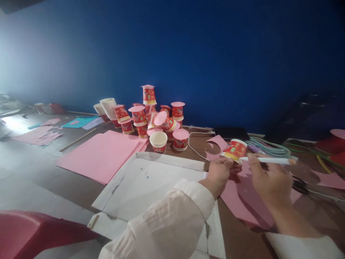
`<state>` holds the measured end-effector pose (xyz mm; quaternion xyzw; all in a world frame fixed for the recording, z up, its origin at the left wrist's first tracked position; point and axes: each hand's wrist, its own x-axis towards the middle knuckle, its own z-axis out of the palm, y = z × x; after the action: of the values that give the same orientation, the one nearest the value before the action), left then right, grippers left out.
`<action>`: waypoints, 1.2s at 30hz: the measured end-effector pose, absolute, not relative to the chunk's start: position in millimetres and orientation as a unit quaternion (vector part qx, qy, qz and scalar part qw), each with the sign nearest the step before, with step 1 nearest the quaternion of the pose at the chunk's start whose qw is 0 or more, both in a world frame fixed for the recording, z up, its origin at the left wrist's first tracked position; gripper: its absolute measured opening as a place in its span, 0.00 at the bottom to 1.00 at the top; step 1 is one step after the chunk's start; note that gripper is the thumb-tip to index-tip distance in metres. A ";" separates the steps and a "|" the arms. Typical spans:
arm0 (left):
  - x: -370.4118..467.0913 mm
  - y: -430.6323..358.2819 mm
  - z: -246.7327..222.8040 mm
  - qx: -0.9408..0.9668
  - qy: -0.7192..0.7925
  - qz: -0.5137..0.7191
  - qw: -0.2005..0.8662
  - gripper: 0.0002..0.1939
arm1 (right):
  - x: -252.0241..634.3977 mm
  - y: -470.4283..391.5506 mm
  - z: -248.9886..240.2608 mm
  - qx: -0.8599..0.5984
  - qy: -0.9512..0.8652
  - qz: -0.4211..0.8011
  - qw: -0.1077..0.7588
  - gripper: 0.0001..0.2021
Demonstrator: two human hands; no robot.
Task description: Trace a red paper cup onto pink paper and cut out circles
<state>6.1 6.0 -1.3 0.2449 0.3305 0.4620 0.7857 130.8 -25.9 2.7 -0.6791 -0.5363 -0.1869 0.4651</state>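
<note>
My left hand (219, 174) has its fingers closed on the lower rim of a red paper cup (234, 150), which is held tilted above the table at the right. My right hand (271, 181) grips a white pen-like stick (272, 160) between thumb and fingers, its left end close to the cup's rim. Under both hands lie pink paper sheets (244, 201). Cut pink scraps (219, 142) are behind the cup.
Red cups with pink paper discs stand piled (138, 117) by the blue wall. A white cardboard piece (153, 180) and a pink paper stack (102, 154) lie left of my hands. Coiled cables (269, 146) and scissors (299, 185) are at the right. A red object (40, 230) fills the lower left.
</note>
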 end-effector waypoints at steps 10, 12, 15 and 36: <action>7.3 5.2 -0.6 0.242 0.323 0.471 0.784 0.11 | 130.6 -25.7 1.2 -0.682 -0.539 -0.182 0.459 0.29; 7.3 5.0 -0.7 0.242 0.323 0.469 0.786 0.09 | 130.4 -25.5 1.5 -0.688 -0.541 -0.172 0.452 0.29; 7.0 5.2 -1.6 0.244 0.324 0.467 0.786 0.07 | 129.6 -26.3 2.9 -0.681 -0.540 -0.173 0.463 0.28; 4.7 4.8 -0.9 0.289 0.341 0.442 0.778 0.08 | 123.6 -32.4 13.6 -0.666 -0.515 -0.198 0.502 0.20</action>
<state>4.7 4.8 -0.9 0.2891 0.3413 0.4418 0.7777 123.6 -32.4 13.6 -0.6659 -0.5155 -0.1979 0.5017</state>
